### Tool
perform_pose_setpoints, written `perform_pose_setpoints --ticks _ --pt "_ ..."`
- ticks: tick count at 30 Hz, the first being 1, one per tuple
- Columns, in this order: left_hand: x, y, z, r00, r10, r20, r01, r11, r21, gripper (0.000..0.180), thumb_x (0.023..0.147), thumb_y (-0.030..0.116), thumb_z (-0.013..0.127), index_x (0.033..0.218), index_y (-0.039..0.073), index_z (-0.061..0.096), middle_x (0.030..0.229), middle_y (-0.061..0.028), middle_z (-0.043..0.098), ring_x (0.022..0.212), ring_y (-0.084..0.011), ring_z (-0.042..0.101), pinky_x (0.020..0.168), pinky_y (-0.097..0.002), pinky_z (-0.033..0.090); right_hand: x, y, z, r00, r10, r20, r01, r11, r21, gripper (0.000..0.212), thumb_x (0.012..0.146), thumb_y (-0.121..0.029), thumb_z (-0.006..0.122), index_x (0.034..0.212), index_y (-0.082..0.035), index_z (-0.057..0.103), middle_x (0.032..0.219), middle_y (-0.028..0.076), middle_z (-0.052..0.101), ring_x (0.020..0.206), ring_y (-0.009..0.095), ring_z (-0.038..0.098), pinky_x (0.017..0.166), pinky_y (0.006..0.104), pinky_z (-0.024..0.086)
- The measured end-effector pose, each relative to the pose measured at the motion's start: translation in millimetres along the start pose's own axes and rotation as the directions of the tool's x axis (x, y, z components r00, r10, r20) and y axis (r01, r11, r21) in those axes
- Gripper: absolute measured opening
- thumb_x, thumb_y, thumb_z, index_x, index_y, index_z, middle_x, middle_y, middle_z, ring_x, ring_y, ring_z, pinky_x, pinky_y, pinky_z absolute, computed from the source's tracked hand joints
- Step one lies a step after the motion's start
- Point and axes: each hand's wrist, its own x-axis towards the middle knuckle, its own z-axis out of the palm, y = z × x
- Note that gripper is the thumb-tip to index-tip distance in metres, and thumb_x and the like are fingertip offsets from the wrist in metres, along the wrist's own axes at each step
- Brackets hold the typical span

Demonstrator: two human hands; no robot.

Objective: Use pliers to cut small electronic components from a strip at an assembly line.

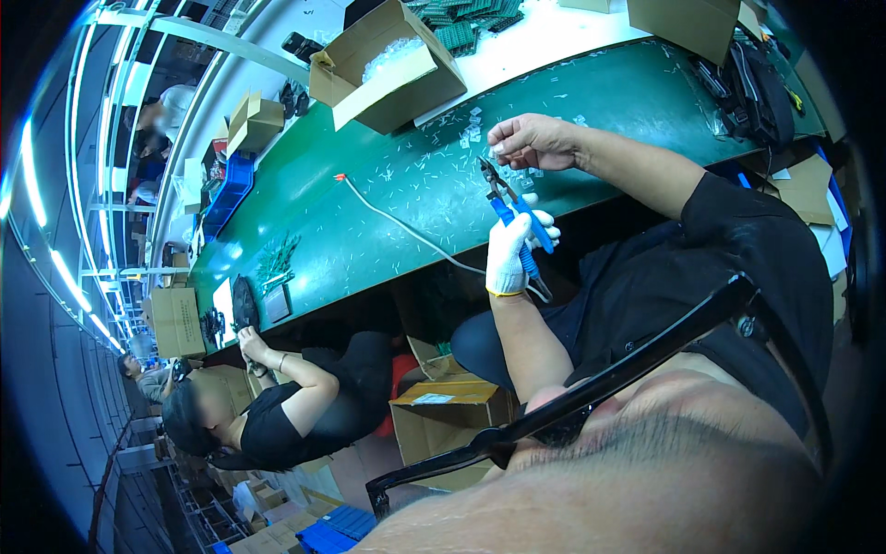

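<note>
My left hand point(517, 247), in a white knit glove, is closed around the blue handles of side cutters point(499, 196). Their dark jaws point up and to the left, just below my right hand point(537, 143). Bare and bent at the fingers, my right hand has thumb and forefinger pressed together; anything in the pinch is too small to make out. A pale cable point(397, 222) with an orange tip lies over the green table point(309, 203) and runs toward my gloved hand. Small clear and white plastic bits point(443, 134) are scattered beneath and around both hands.
An open cardboard box point(392, 88) with clear plastic inside stands across the table, near stacked green boards point(457, 37). A black bag point(757, 92) sits far right. To the left a co-worker point(295, 397) sits at the table. Another open carton point(443, 425) is below its edge.
</note>
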Motion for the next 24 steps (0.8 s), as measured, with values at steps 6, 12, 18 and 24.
perform_pose_setpoints --ticks 6,12,18,24 --pt "0.3 0.2 5.0 1.000 -0.020 -0.017 0.020 1.000 -0.024 0.054 0.101 0.028 0.065 0.141 -0.006 0.050 0.104 -0.0155 0.073 0.087 -0.0268 0.075 0.079 -0.0383 0.061 0.3 4.8 0.8 0.998 -0.064 -0.013 0.065 0.997 0.029 0.011 0.092 -0.003 0.076 0.096 -0.009 0.067 0.092 0.002 0.070 0.089 0.013 0.068 0.080 0.0272 0.058" --pt "0.4 -0.9 0.2 1.000 0.002 0.019 -0.002 1.000 0.009 0.049 0.103 0.028 0.063 0.138 -0.005 0.052 0.107 -0.0206 0.072 0.090 -0.0320 0.075 0.081 -0.0439 0.062 -4.2 2.1 11.6 0.990 -0.124 -0.067 0.118 0.988 -0.097 0.013 0.091 -0.003 0.077 0.099 -0.008 0.068 0.093 0.002 0.070 0.089 0.012 0.068 0.080 0.0271 0.058" --pt "-2.1 1.1 5.5 1.000 -0.005 -0.029 0.007 0.997 0.076 0.050 0.100 0.026 0.066 0.136 -0.005 0.053 0.104 -0.0183 0.072 0.086 -0.0295 0.075 0.078 -0.0417 0.063 -7.9 0.9 14.3 0.983 -0.158 -0.088 0.136 0.967 -0.216 0.012 0.090 -0.003 0.079 0.100 -0.005 0.073 0.093 0.004 0.072 0.085 0.014 0.068 0.077 0.0287 0.055" --pt "-3.7 6.5 12.0 0.999 0.000 -0.048 0.007 0.989 0.151 0.043 0.099 0.025 0.068 0.128 -0.005 0.057 0.090 -0.0132 0.071 0.070 -0.0250 0.073 0.064 -0.0357 0.062 -8.7 -4.4 10.6 0.986 -0.147 -0.080 0.122 0.958 -0.258 0.013 0.088 -0.003 0.081 0.099 -0.002 0.074 0.093 0.007 0.073 0.083 0.016 0.069 0.077 0.0289 0.056"
